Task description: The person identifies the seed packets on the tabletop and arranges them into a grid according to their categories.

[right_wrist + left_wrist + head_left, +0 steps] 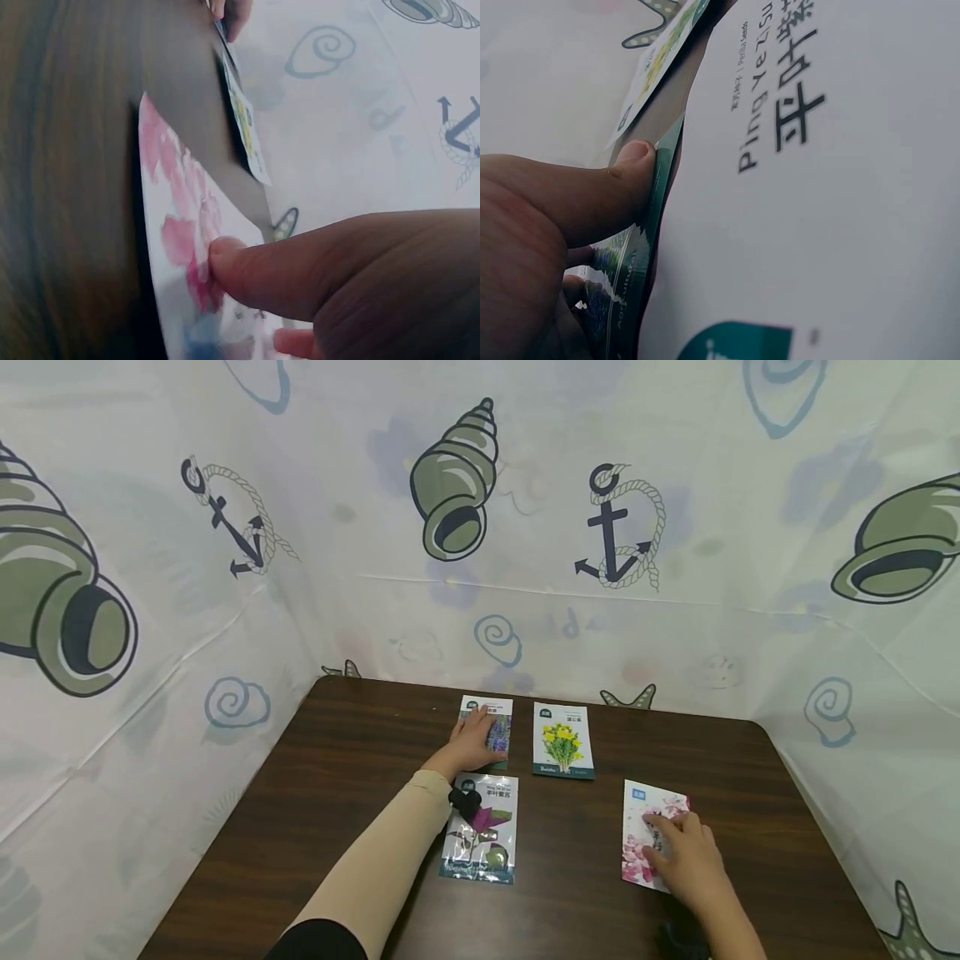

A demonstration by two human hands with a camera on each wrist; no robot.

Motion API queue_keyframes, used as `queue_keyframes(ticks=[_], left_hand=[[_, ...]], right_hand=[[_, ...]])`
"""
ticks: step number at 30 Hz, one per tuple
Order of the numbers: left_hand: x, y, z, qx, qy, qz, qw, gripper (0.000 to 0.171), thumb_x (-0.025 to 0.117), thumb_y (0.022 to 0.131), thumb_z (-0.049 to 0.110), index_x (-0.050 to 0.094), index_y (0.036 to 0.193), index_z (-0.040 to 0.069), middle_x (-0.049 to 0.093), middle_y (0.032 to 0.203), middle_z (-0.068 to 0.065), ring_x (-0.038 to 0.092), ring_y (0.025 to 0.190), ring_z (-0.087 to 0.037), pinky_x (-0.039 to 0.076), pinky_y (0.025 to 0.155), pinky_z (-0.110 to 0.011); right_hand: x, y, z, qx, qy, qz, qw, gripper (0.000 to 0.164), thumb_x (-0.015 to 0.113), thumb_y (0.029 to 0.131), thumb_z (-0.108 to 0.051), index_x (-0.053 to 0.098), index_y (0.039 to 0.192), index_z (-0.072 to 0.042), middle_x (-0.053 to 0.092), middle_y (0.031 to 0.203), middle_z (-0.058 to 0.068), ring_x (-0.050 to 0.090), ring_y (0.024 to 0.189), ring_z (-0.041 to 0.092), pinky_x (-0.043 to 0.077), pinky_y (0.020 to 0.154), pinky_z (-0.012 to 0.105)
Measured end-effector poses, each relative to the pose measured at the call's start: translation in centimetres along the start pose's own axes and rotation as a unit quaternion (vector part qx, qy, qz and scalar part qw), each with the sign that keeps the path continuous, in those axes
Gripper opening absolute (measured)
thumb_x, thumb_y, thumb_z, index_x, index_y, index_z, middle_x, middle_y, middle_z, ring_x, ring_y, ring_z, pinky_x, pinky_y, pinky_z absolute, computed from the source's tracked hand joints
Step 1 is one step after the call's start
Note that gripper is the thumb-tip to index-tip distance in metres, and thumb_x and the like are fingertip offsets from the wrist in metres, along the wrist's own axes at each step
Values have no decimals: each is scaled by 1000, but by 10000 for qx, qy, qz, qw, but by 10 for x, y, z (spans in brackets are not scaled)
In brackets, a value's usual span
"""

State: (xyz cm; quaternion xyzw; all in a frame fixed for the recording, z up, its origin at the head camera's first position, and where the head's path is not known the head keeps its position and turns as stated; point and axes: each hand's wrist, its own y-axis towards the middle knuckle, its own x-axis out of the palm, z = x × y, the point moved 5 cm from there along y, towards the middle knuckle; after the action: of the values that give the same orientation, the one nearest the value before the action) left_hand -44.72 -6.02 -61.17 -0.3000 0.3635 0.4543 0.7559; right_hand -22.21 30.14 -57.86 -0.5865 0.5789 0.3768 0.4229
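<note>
At the far side of the table my left hand (468,747) rests on a seed packet with purple flowers (498,732). The left wrist view shows the thumb (634,161) lying against its green edge. Nearer me lies a silver perilla seed packet (480,839), partly covered by the left wrist. A packet with yellow flowers (562,743) lies right of the purple one, apart from both hands. Further right, my right hand (693,860) touches the face of a packet with pink blossoms (636,839). In the right wrist view its thumb (247,270) presses on the print.
The packets lie on a dark wooden table (300,827). Pale cloth (525,527) printed with shells and anchors hangs behind and at both sides, close to the table's edges. A black object (682,937) sits at the right wrist.
</note>
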Motion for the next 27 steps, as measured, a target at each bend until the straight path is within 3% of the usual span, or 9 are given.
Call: queue_keyframes(ticks=[4,12,19,27], left_hand=[[-2,-2,4,13,-2,-6,10000,96,79,100,47,27,175,16,5,186,-9,-4,173,-30,-1,140,-55],[-1,-3,2,-28,1,-6,10000,96,80,100,45,27,175,16,4,186,-8,-5,173,-29,-2,140,-54],[-1,-4,1,-34,-78,32,10000,96,80,100,46,28,174,14,5,186,-9,-3,173,-31,-1,140,-56],[-4,-8,7,50,-146,108,9998,95,81,99,41,29,172,8,7,185,-14,0,173,-36,1,139,-60]], right_hand=[[4,-1,-6,14,222,-55,9997,59,85,94,-29,66,147,-10,47,146,34,48,133,57,44,109,78],[11,-3,-21,-143,260,-23,9996,58,89,91,-32,69,143,-14,56,140,25,57,128,46,51,106,71],[18,-5,-38,-555,372,169,9976,53,91,89,-31,74,137,-19,59,135,20,59,119,39,54,102,65],[26,-7,-54,-617,500,43,9968,52,91,89,-32,74,138,-23,58,140,19,57,123,38,53,106,64]])
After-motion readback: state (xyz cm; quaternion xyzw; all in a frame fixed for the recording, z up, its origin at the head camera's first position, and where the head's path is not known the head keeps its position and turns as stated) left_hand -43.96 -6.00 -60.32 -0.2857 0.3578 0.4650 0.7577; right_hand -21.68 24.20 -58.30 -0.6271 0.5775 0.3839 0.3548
